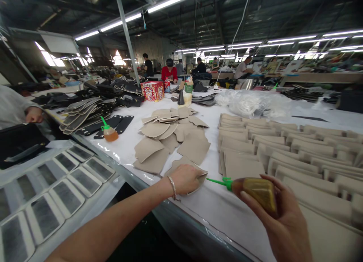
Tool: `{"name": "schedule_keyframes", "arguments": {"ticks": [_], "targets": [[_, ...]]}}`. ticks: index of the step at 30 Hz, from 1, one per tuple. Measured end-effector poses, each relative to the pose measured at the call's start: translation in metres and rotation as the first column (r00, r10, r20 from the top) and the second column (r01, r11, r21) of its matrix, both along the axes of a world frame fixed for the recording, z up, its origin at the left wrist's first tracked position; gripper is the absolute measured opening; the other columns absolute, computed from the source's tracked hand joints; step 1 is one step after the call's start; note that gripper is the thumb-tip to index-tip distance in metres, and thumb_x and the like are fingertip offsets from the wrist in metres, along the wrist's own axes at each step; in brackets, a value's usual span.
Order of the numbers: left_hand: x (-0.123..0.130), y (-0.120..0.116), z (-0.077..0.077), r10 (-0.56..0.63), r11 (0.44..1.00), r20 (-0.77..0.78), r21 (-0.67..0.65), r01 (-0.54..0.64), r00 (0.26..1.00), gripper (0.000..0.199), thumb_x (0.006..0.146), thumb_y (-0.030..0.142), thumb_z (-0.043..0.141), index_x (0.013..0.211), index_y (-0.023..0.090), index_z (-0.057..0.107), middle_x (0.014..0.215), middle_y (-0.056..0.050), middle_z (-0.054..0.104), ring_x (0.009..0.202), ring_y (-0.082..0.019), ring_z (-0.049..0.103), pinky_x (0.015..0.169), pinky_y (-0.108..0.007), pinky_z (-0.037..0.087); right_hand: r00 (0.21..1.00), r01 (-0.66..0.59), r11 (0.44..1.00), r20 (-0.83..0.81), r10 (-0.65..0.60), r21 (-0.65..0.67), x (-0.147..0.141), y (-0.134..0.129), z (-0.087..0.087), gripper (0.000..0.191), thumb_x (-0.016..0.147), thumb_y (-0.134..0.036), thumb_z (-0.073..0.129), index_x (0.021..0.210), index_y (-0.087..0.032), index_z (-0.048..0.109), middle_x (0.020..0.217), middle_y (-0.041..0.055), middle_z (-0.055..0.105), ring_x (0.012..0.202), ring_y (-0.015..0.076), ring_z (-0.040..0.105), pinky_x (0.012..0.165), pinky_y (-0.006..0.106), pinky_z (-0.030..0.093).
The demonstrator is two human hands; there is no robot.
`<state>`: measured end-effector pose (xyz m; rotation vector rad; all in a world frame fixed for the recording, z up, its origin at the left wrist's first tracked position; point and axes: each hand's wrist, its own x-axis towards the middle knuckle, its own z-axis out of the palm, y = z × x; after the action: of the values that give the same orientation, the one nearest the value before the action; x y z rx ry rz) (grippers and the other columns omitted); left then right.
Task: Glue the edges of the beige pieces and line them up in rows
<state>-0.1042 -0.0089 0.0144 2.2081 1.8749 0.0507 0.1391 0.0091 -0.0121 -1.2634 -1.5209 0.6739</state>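
My left hand (185, 179) is closed on the edge of a beige leather piece (177, 164) at the front of the white table. In my right hand (283, 216) lies a glue bottle (256, 192) of amber liquid, tipped on its side. Its thin green nozzle points left, with the tip close to the held piece's right corner; whether they touch I cannot tell. Just behind my left hand is a loose heap of similar beige pieces (195, 144). Folded beige pieces (241, 163) stand in overlapping rows on the right.
Another glue bottle (109, 131) with a green nozzle stands at left by black pieces (121, 123). Framed dark panels (68, 197) cover a lower surface at left. A co-worker's hand (34, 114) shows there. Farther back are a red patterned box (153, 91) and clear plastic wrap (249, 103).
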Motion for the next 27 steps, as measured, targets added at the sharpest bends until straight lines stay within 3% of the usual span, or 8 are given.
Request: {"name": "schedule_keyframes", "arguments": {"ticks": [4, 10, 20, 27], "targets": [[-0.001, 0.001, -0.006, 0.011, 1.000, 0.026, 0.005, -0.011, 1.000, 0.046, 0.086, 0.020, 0.048, 0.127, 0.031, 0.065, 0.097, -0.006, 0.074, 0.092, -0.026, 0.069, 0.079, -0.033, 0.051, 0.992, -0.064, 0.996, 0.110, 0.058, 0.057, -0.012, 0.009, -0.001, 0.069, 0.069, -0.067, 0.074, 0.123, -0.027, 0.058, 0.112, 0.0052, 0.062, 0.098, 0.0310, 0.061, 0.094, 0.047, 0.045], [-0.002, 0.001, -0.012, -0.009, 0.999, 0.030, 0.035, 0.008, 1.000, 0.050, 0.084, 0.018, 0.047, 0.130, 0.031, 0.063, 0.096, -0.008, 0.074, 0.091, -0.027, 0.068, 0.077, -0.034, 0.051, 0.977, -0.085, 0.987, 0.205, 0.056, 0.138, -0.016, 0.018, -0.003, 0.067, 0.071, -0.069, 0.070, 0.119, -0.023, 0.059, 0.106, 0.0070, 0.062, 0.093, 0.0316, 0.060, 0.089, 0.046, 0.047], [-0.001, -0.001, -0.020, -0.007, 0.998, -0.005, 0.068, 0.007, 1.000, 0.049, 0.089, 0.020, 0.041, 0.133, 0.031, 0.061, 0.093, -0.008, 0.073, 0.087, -0.027, 0.068, 0.074, -0.034, 0.050, 0.984, -0.018, 0.998, 0.177, 0.009, 0.052, -0.010, 0.021, -0.009, 0.072, 0.066, -0.072, 0.072, 0.119, -0.024, 0.059, 0.107, 0.0071, 0.062, 0.091, 0.0312, 0.060, 0.087, 0.046, 0.047], [-0.002, -0.005, -0.024, -0.004, 0.997, -0.008, 0.078, 0.005, 1.000, 0.047, 0.094, 0.024, 0.038, 0.135, 0.035, 0.057, 0.093, -0.006, 0.069, 0.087, -0.026, 0.067, 0.075, -0.034, 0.049, 0.983, -0.128, 0.987, 0.122, 0.139, -0.094, -0.006, 0.020, -0.009, 0.070, 0.066, -0.070, 0.074, 0.118, -0.025, 0.058, 0.101, 0.0039, 0.064, 0.088, 0.0279, 0.062, 0.078, 0.039, 0.049]]}}
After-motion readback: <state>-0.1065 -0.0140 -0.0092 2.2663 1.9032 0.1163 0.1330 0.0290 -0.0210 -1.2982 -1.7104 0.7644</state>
